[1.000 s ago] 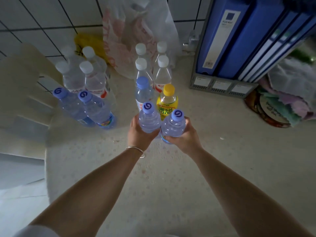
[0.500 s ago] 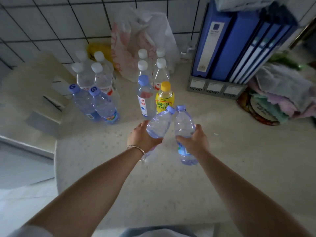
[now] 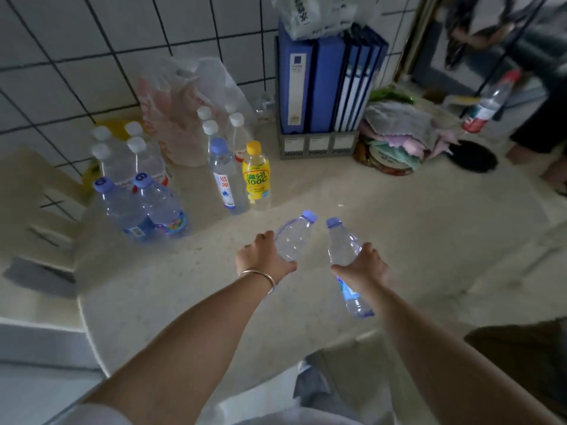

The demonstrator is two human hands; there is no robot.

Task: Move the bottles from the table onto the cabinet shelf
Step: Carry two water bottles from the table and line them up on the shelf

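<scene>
My left hand (image 3: pixel 264 259) grips a clear water bottle with a blue cap (image 3: pixel 296 236), tilted with its cap pointing away. A second blue-capped water bottle (image 3: pixel 343 250) is in my right hand (image 3: pixel 363 268), held above the pale table (image 3: pixel 429 228). On the table stand more bottles: a yellow drink bottle (image 3: pixel 256 176), a tall blue-capped bottle (image 3: pixel 225 179), two large blue-capped bottles (image 3: pixel 147 207) at the left and several white-capped ones (image 3: pixel 122 154) near the tiled wall. No cabinet shelf is in view.
Blue binders (image 3: pixel 325 84) stand in a grey rack at the back. A plastic bag (image 3: pixel 190 108) leans on the wall. Folded cloths (image 3: pixel 399 133) lie to the right. At the far right another person holds a red-capped bottle (image 3: pixel 487 102).
Both hands have lifted their bottles off the table and drawn them back toward me, away from the group. The bottles have tilted and moved apart, and the view has swung right.
</scene>
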